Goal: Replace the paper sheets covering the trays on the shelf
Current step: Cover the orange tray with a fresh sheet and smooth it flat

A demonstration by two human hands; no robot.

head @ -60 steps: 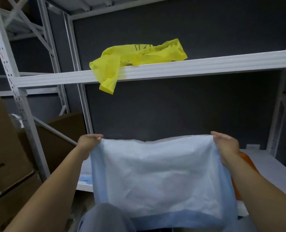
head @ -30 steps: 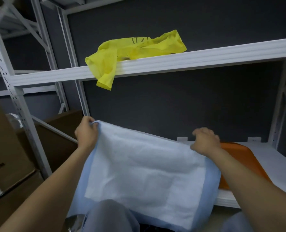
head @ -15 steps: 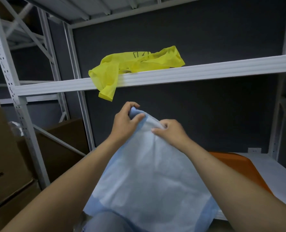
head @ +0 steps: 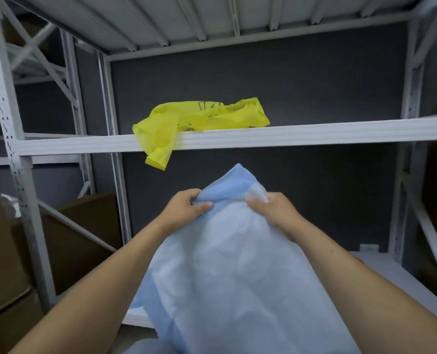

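Observation:
A light blue and white paper sheet point(head: 227, 272) hangs bunched in front of me, its top corner sticking up between my hands. My left hand point(head: 184, 208) pinches the sheet's upper left fold with thumb and fingers. My right hand point(head: 273, 208) grips the upper right part close beside it. The sheet and my right forearm hide the orange tray on the lower shelf point(head: 391, 274). A crumpled yellow plastic bag point(head: 199, 121) lies on the upper shelf point(head: 314, 135), one end drooping over its front edge.
White metal rack posts point(head: 13, 159) stand at the left and at the right point(head: 409, 123). Brown cardboard boxes point(head: 79, 236) sit at the left behind a diagonal brace. A dark grey wall backs the shelves.
My hands, once spread wide holding the sheet flat, have come together and risen, gathering the sheet's top edge into a bunch. The orange tray has gone out of sight behind sheet and arm.

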